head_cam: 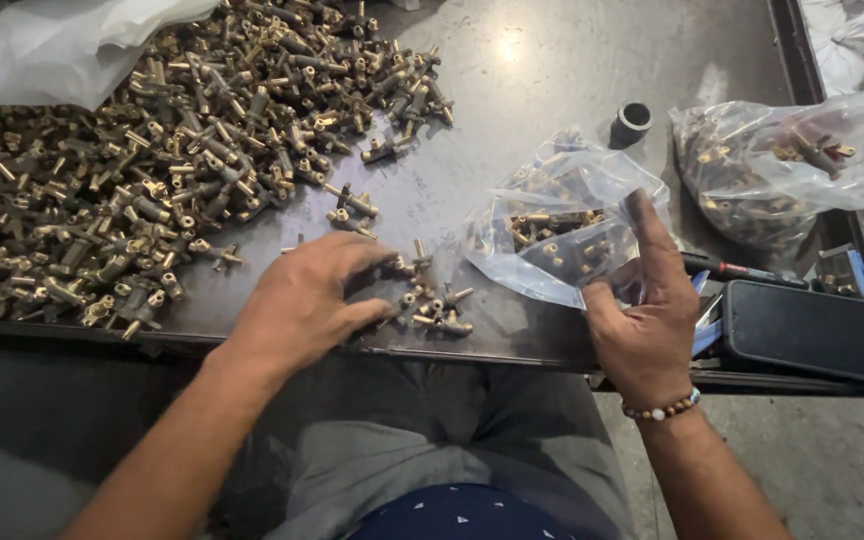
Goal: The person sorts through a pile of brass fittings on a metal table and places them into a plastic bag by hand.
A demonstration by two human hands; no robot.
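Your left hand (302,300) spreads open over small, dense brass fittings (432,305) just left of the flimsy plastic bag (562,235); your right hand (642,320) pinches the bag's slippery edge.

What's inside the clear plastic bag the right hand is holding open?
The clear plastic bag holds brass fittings like those in the loose pile. The right hand and folded plastic cover the bag's near side.

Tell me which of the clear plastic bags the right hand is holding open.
The middle bag, partly filled with brass fittings, right by the right hand. The other filled bag lies untouched farther right.
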